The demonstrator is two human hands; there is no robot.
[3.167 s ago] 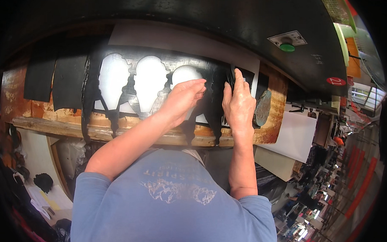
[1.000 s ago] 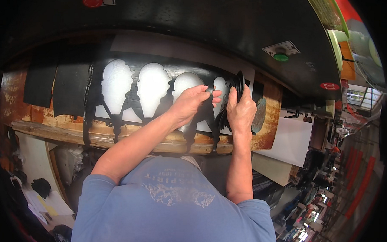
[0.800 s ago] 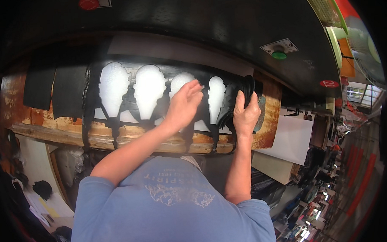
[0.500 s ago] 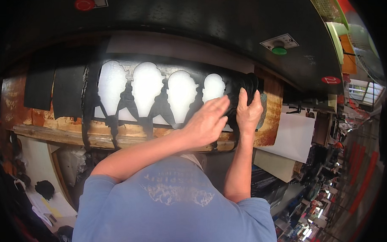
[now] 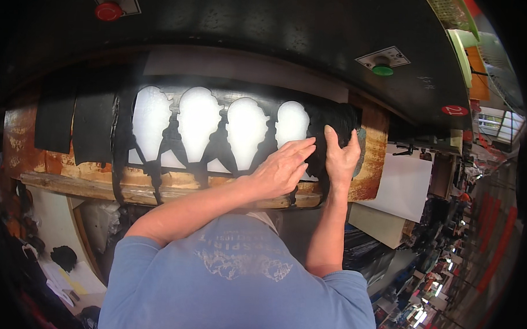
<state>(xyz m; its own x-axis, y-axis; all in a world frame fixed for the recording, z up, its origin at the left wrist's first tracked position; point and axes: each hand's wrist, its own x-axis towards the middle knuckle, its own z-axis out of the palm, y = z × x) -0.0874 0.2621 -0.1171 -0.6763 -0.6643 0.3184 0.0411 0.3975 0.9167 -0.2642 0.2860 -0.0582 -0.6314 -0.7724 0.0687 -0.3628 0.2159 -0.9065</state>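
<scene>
A black sheet (image 5: 212, 145) lies along the bench, with several rounded cut-outs tapering toward me. White backing (image 5: 245, 132) shows through them. My left hand (image 5: 281, 168) rests beside the rightmost cut-out, fingers stretched out and close together, palm down, with nothing seen in it. At the sheet's right end my right hand (image 5: 341, 157) has its thumb and forefinger on either side of dark, layered black pieces (image 5: 335, 117). Its other fingers are mostly hidden, and the separate layers are hard to make out.
Black strips (image 5: 55, 116) lie at the bench's left end, on a worn brown board (image 5: 371, 151). Over the far side hangs a dark machine beam (image 5: 251, 25) with a red button (image 5: 108, 11) and a green button (image 5: 383, 69). A white panel (image 5: 399, 184) stands at right.
The raised, rounded black pieces at my right hand have gone down flatter against the sheet. My left hand has moved slightly lower, its fingers now less blurred.
</scene>
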